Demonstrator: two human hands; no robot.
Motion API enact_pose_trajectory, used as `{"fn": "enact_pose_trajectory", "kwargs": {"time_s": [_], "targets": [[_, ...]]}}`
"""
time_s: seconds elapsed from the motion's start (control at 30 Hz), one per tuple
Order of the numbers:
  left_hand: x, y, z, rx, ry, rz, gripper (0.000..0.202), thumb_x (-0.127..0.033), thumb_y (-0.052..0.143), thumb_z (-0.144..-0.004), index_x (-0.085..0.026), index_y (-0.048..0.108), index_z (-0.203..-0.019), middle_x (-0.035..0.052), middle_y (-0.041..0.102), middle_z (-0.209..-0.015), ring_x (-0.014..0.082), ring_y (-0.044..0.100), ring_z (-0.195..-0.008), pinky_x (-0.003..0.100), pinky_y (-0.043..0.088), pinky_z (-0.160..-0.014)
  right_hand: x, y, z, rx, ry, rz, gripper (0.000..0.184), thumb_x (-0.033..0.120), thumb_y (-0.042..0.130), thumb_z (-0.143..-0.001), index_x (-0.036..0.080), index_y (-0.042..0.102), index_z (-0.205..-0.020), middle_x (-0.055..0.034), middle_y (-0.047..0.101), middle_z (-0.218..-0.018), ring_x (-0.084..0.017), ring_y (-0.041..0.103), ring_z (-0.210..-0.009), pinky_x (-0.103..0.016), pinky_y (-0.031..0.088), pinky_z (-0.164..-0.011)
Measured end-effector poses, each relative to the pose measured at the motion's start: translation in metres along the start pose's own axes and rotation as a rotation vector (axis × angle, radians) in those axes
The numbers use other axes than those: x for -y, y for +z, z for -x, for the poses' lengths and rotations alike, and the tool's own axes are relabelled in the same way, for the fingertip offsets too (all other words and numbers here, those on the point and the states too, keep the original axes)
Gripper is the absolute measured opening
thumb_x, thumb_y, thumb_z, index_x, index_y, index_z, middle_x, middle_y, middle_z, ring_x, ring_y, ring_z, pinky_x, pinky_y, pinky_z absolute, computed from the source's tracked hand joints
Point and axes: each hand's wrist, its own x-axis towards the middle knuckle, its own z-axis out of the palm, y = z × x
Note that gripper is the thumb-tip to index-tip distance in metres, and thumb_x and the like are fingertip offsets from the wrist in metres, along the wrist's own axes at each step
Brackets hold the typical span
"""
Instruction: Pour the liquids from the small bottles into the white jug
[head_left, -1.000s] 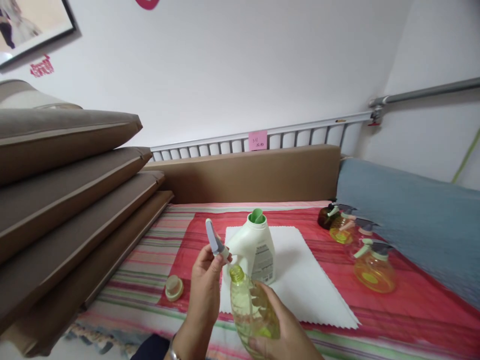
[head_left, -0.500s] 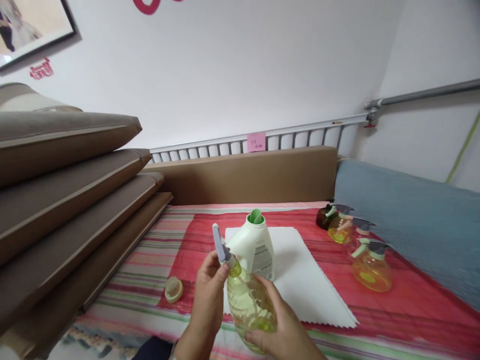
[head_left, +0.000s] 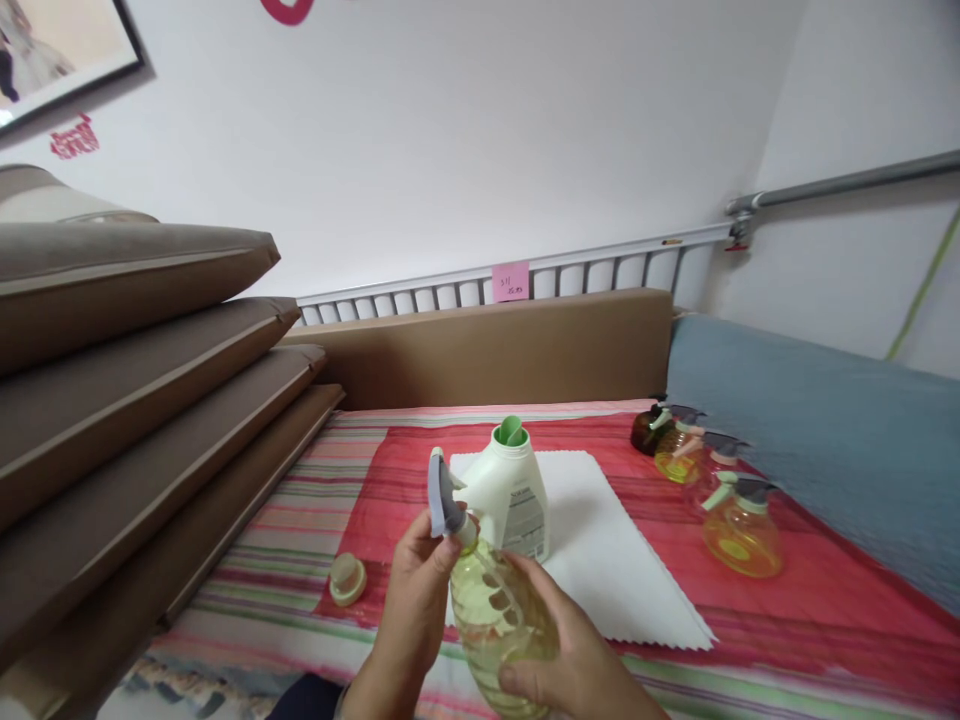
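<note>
Both hands are clamped on one bottle: the left hand [head_left: 415,592] pinches the grey spray head [head_left: 442,500] between thumb and fingertips right at the neck, and the right hand [head_left: 571,668] wraps its fingers round the lower body of the yellow-green bottle [head_left: 495,615], holding it tilted in the air, low in the view and just in front of the white jug [head_left: 511,492]. A second ago the spray head stands clear of the open neck, edge-on like a thin blade; half a second ago it meets the neck; now it sits down on it and shows its broader side with the trigger, so it looks turned about the neck as well as lowered. By that reading the bottle is no longer open, though whether the collar is fully tight cannot be told under the fingers. The jug stands uncapped, its green spout [head_left: 513,431] showing, on a white cloth [head_left: 630,570] spread over the red cover [head_left: 780,610]. A small round cap [head_left: 348,577] lies apart to the left on the striped edge. Well to the right stand more spray bottles [head_left: 739,525], just beside a blue blanket [head_left: 817,440], and stacked brown cushions [head_left: 150,400] fill the left side.
</note>
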Motion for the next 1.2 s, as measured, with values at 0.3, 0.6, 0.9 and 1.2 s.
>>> {"fn": "enact_pose_trajectory", "kwargs": {"time_s": [0.3, 0.6, 0.9, 1.2], "targets": [[-0.018, 0.006, 0.003, 0.116, -0.101, 0.048, 0.028, -0.032, 0.064, -0.075, -0.016, 0.068, -0.099, 0.0096, 0.07, -0.082, 0.0252, 0.063, -0.086, 0.037, 0.045, -0.081, 0.018, 0.011, 0.008, 0.172, 0.08, -0.484, 0.071, 0.034, 0.078, -0.052, 0.021, 0.053, -0.117, -0.0073, 0.064, -0.097, -0.023, 0.06, -0.084, -0.034, 0.044, -0.074], [-0.017, 0.007, 0.004, 0.182, -0.091, -0.021, 0.027, -0.033, 0.067, -0.073, -0.02, 0.068, -0.097, 0.0085, 0.071, -0.085, 0.0278, 0.063, -0.09, 0.039, 0.046, -0.081, 0.029, 0.021, 0.009, 0.257, 0.143, -0.748, 0.065, 0.035, 0.077, -0.049, 0.019, 0.057, -0.109, -0.0049, 0.064, -0.091, -0.016, 0.06, -0.074, -0.023, 0.043, -0.065], [-0.006, 0.005, -0.002, -0.076, -0.046, -0.025, 0.03, -0.028, 0.08, -0.057, -0.018, 0.07, -0.084, 0.0056, 0.072, -0.084, 0.0208, 0.065, -0.081, 0.034, 0.047, -0.081, -0.02, -0.004, -0.001, 0.3, 0.347, -0.953, 0.059, 0.058, 0.063, -0.071, 0.01, 0.059, -0.105, -0.007, 0.066, -0.086, -0.014, 0.061, -0.075, -0.023, 0.043, -0.066], [-0.004, -0.007, -0.007, -0.268, 0.057, -0.009, 0.028, -0.026, 0.077, -0.063, -0.018, 0.068, -0.088, 0.0032, 0.071, -0.082, 0.016, 0.065, -0.082, 0.026, 0.048, -0.079, -0.043, 0.0, -0.001, -0.237, -0.031, -0.706, 0.076, 0.036, 0.086, -0.047, 0.033, 0.048, -0.114, -0.0064, 0.051, -0.125, -0.029, 0.057, -0.103, -0.042, 0.046, -0.081]]}}
